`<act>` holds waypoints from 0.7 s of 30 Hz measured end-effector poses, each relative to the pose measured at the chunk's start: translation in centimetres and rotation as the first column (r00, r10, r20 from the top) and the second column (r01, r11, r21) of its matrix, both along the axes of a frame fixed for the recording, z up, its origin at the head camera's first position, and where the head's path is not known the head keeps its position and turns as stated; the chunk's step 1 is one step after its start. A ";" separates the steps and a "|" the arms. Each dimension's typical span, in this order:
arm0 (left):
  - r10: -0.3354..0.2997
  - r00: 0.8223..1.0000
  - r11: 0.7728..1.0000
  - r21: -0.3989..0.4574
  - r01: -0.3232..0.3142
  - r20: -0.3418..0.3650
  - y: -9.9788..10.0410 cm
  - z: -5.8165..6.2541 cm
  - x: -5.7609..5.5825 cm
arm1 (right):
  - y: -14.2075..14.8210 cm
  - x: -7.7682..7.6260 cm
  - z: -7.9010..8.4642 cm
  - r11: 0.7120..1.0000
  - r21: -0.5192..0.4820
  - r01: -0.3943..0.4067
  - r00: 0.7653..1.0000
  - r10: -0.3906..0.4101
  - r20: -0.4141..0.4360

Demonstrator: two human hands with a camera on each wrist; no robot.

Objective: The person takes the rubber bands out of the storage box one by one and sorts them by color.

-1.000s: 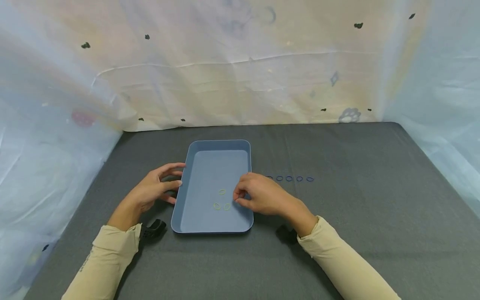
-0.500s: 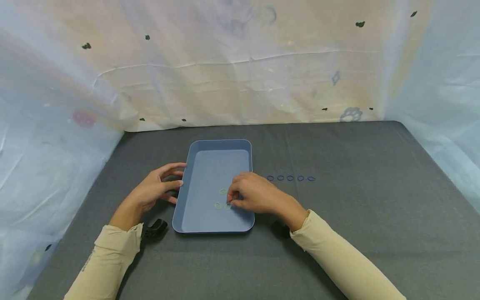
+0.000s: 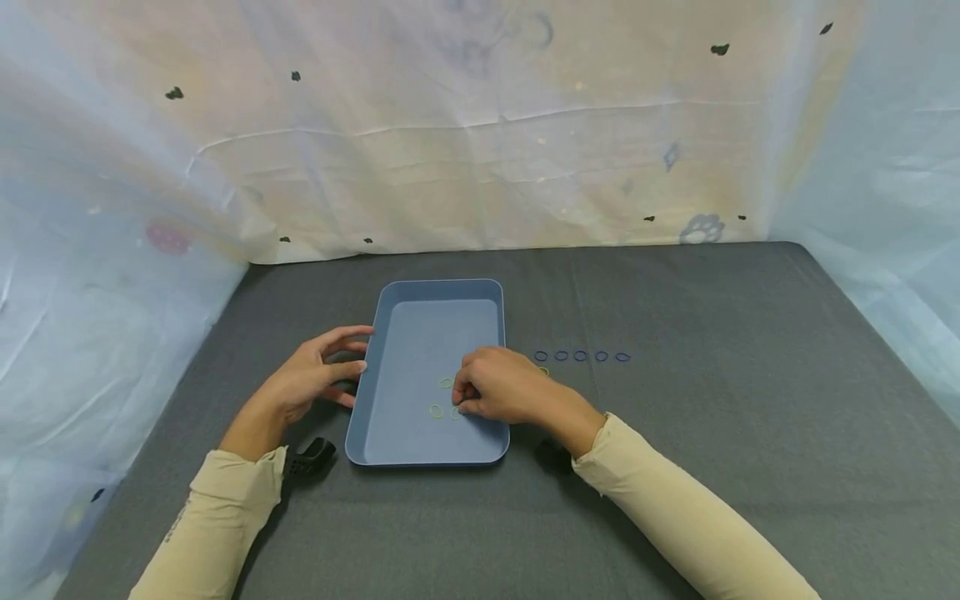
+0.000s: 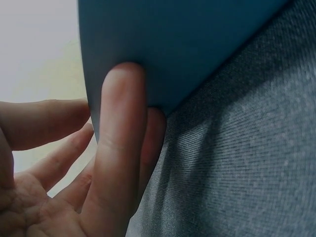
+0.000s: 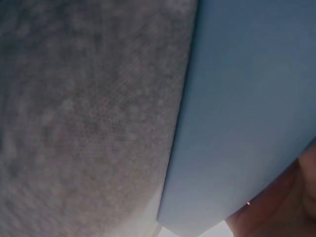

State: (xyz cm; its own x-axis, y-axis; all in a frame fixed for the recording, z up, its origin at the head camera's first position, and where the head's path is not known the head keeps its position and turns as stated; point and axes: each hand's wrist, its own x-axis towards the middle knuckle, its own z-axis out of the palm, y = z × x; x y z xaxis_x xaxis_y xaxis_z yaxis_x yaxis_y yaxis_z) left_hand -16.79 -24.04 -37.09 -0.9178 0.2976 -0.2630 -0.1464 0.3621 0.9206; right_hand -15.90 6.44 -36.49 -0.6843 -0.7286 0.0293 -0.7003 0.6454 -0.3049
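A left hand braces a blue tray while a right hand works low among the pale rings inside.
The left hand's relaxed, extended fingers touch the tray's outer left wall, probably to keep it from sliding on the grey worktop. In the tray's nearer half lie a near-left pale ring, a far pale ring and a near-right pale ring; the right hand's curled fingertips meet at this last one, though whether they pinch it I cannot tell. Beyond, a yellow ring shows partly behind that hand, near five blue rings, seemingly spaced out to stay separate.
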 end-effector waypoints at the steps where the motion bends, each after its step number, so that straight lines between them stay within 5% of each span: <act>1: 0.002 1.000 1.000 -0.001 -0.002 0.000 0.0 0.0 0.0 | 0.0 0.0 0.0 1.000 0.005 0.004 1.000 -0.004 0.000; 21: 0.004 1.000 1.000 -0.015 -0.004 -0.014 0.2 0.2 0.1 | 0.0 0.0 -0.3 0.999 -0.003 -0.041 0.998 0.041 -0.057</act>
